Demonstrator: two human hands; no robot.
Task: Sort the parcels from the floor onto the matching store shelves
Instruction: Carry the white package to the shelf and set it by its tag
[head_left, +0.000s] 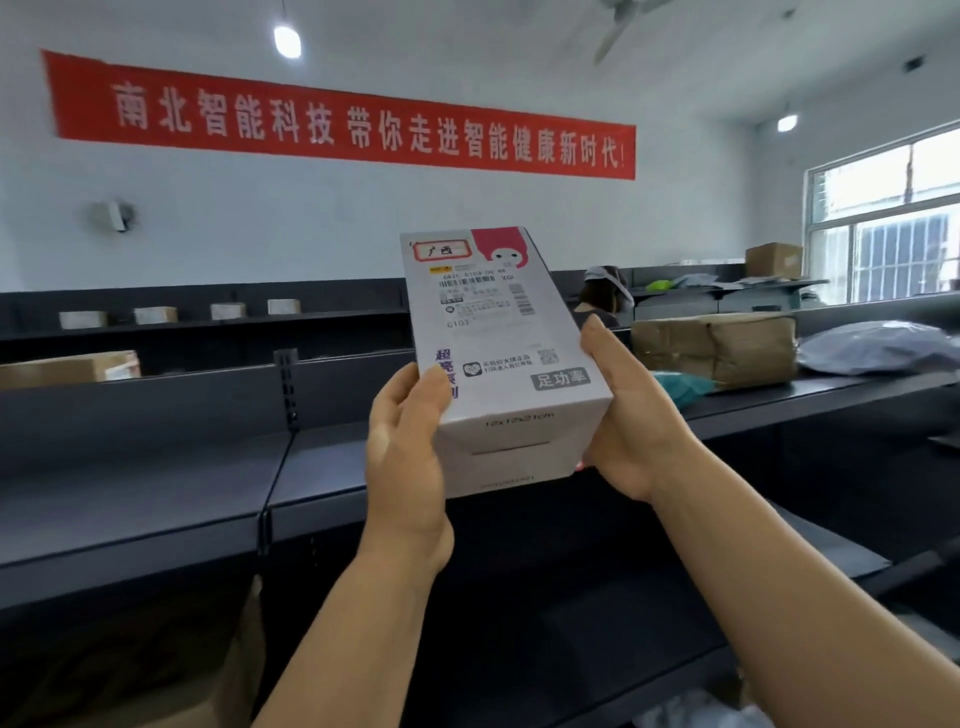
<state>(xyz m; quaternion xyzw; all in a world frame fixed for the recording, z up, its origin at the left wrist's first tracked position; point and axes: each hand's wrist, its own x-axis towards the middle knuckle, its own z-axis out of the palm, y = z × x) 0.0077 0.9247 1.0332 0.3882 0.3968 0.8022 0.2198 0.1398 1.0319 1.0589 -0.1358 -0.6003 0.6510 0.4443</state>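
Observation:
I hold a white box parcel (498, 343) upright in front of me, its shipping label and a pink cartoon print facing me. My left hand (405, 447) grips its lower left side with the thumb on the front face. Gripping the lower right edge is my right hand (623, 415). The parcel hangs in the air above the dark metal shelf (156, 499) before me.
A taped brown cardboard parcel (727, 348) and a grey plastic mailer (878, 348) lie on the upper shelf to the right. Small boxes (156, 314) line a far shelf at the left. A person (602, 296) is partly visible behind the shelving. A brown box (67, 369) is at left.

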